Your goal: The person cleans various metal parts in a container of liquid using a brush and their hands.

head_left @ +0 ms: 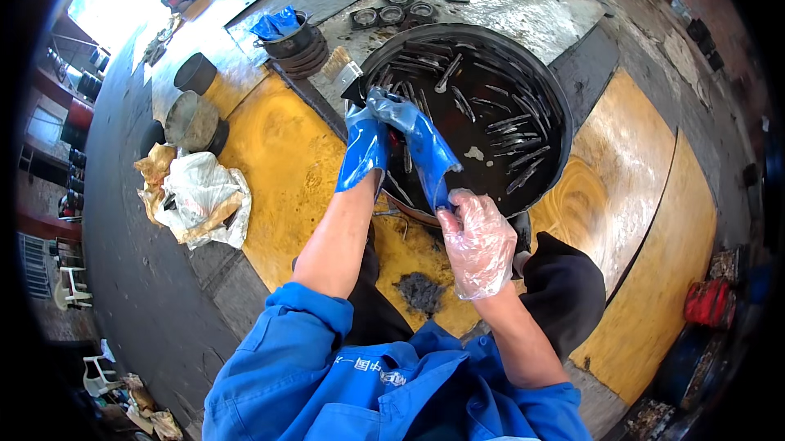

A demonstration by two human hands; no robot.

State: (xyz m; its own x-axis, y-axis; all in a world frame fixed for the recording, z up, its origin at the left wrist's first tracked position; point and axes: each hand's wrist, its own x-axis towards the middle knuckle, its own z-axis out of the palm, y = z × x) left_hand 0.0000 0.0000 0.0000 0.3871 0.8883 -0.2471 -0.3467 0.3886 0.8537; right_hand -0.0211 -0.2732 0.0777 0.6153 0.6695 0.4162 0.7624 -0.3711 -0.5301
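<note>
My left hand (365,126) wears a blue rubber glove and is closed on the finger end of a second blue rubber glove (429,151). My right hand (481,243), in a thin clear plastic glove, pinches that glove's cuff, so it stretches between both hands above the near left rim of a wide black basin (566,126). Dark liquid and several slim black strips (523,155) fill the basin. By its left rim, next to my left fingers, sits a paintbrush (342,71) with pale bristles and a metal band.
To the left are a crumpled white plastic bag (204,196), a grey bucket (192,120) and a dark pot (290,42) with blue material on top. Black ring-shaped parts (394,14) lie beyond the basin. Yellow boards (278,134) cover parts of the floor. A red bundle (710,304) is at the right.
</note>
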